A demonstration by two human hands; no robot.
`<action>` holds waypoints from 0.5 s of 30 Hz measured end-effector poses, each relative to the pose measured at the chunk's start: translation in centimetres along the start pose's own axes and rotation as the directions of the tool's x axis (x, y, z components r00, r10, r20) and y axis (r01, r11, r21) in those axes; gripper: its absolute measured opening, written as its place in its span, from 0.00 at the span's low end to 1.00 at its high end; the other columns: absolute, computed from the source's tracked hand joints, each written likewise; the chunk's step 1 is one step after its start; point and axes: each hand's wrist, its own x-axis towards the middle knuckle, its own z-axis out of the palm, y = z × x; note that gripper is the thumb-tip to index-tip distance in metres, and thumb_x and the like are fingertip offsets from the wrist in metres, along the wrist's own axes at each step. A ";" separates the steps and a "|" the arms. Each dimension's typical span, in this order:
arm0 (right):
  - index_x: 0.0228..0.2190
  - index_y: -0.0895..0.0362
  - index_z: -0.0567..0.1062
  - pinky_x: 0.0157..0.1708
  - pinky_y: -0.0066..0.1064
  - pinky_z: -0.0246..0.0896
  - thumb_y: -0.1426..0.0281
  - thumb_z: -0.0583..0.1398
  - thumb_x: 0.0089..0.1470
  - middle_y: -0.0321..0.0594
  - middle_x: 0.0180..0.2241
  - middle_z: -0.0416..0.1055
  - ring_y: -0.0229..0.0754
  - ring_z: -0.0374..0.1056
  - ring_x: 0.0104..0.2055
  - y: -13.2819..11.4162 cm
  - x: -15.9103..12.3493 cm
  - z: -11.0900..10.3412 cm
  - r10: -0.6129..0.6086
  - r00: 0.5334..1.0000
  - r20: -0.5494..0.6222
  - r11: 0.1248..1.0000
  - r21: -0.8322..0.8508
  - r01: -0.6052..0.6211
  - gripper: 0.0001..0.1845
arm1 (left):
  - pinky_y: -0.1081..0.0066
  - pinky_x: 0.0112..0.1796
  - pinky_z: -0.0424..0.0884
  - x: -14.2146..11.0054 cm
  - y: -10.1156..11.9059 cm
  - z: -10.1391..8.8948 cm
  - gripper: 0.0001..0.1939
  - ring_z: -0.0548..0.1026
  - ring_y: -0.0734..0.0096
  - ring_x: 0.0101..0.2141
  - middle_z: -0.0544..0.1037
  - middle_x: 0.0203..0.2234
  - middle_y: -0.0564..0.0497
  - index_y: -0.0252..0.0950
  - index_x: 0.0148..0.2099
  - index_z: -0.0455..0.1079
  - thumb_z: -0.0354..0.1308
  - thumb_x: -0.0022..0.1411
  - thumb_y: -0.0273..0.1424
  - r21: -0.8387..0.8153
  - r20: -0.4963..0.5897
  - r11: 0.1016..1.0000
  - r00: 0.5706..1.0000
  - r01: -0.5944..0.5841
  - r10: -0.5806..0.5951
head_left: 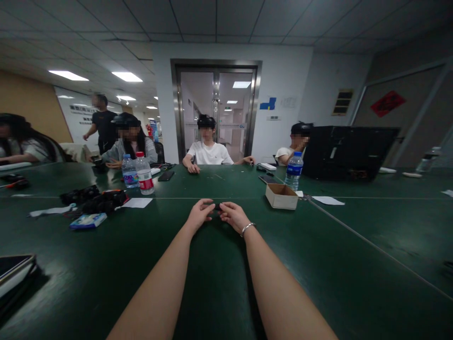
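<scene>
Both my arms reach forward over the dark green table (pixel 219 264). Between my fingertips is a small black object (pixel 217 207), too small and dark to name. My left hand (pixel 200 215) pinches its left end with thumb and fingers. From the other side my right hand (pixel 233 216), with a silver bracelet (pixel 247 229) at the wrist, grips the right end. The object is held at or just above the tabletop; I cannot tell which. My fingers hide part of it.
An open cardboard box (pixel 281 196) and a blue-capped water bottle (pixel 294 171) stand to the right. On the left are two bottles (pixel 145 175), black gear (pixel 102 201) and a blue-white packet (pixel 88 221). A person in white (pixel 209 152) sits opposite; a black case (pixel 350 152) stands right.
</scene>
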 end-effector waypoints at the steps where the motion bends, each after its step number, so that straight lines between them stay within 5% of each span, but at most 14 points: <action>1: 0.30 0.63 0.69 0.16 0.20 0.61 0.75 0.63 0.49 0.40 0.19 0.69 0.33 0.64 0.17 0.0 0.0 0.0 0.001 1.000 -0.002 1.000 0.000 -0.001 0.08 | 0.76 0.24 0.67 0.1 0.0 0.1 0.21 0.72 0.71 0.29 0.73 0.31 0.46 0.34 0.42 0.66 0.59 0.50 0.44 0.009 -0.035 0.999 0.998 0.043 -0.042; 4: 0.31 0.64 0.69 0.17 0.20 0.61 0.76 0.62 0.51 0.41 0.19 0.69 0.33 0.64 0.17 -0.1 -0.1 0.2 0.004 1.000 -0.004 1.000 -0.007 -0.004 0.06 | 0.76 0.20 0.65 0.4 -0.2 0.3 0.24 0.70 0.73 0.21 0.71 0.22 0.46 0.29 0.34 0.66 0.48 0.57 0.48 0.122 -0.097 0.986 0.990 0.116 -0.104; 7: 0.31 0.64 0.69 0.17 0.19 0.61 0.76 0.62 0.51 0.41 0.19 0.69 0.33 0.64 0.17 -0.2 -0.1 0.2 0.009 1.000 -0.011 1.000 -0.016 -0.010 0.05 | 0.78 0.18 0.61 0.3 -0.4 0.3 0.24 0.66 0.76 0.18 0.68 0.17 0.50 0.30 0.28 0.66 0.46 0.58 0.47 0.255 -0.059 0.966 0.998 0.048 -0.034; 10: 0.30 0.64 0.69 0.17 0.20 0.61 0.75 0.62 0.51 0.41 0.19 0.69 0.33 0.64 0.17 -0.1 -0.1 0.0 0.016 1.000 -0.022 1.000 0.003 -0.016 0.06 | 0.80 0.21 0.63 -0.2 -0.4 0.1 0.15 0.69 0.75 0.24 0.71 0.25 0.49 0.32 0.35 0.66 0.57 0.53 0.40 0.154 0.025 0.987 0.998 -0.054 0.051; 13: 0.30 0.64 0.69 0.18 0.20 0.61 0.74 0.62 0.51 0.42 0.19 0.69 0.33 0.64 0.18 -0.1 -0.1 -0.1 0.016 1.000 0.003 1.000 0.012 -0.016 0.06 | 0.76 0.29 0.69 -0.3 -0.2 0.0 0.26 0.72 0.71 0.33 0.70 0.38 0.46 0.37 0.47 0.62 0.65 0.45 0.31 -0.030 0.013 0.997 0.998 -0.067 0.068; 15: 0.30 0.64 0.69 0.18 0.20 0.61 0.75 0.62 0.52 0.42 0.19 0.69 0.33 0.64 0.18 -0.1 -0.2 0.0 0.014 1.000 0.015 1.000 0.000 -0.014 0.05 | 0.74 0.30 0.69 -0.1 -0.1 0.0 0.24 0.72 0.71 0.33 0.70 0.38 0.44 0.36 0.48 0.61 0.63 0.48 0.34 -0.064 -0.034 0.998 0.999 -0.005 0.003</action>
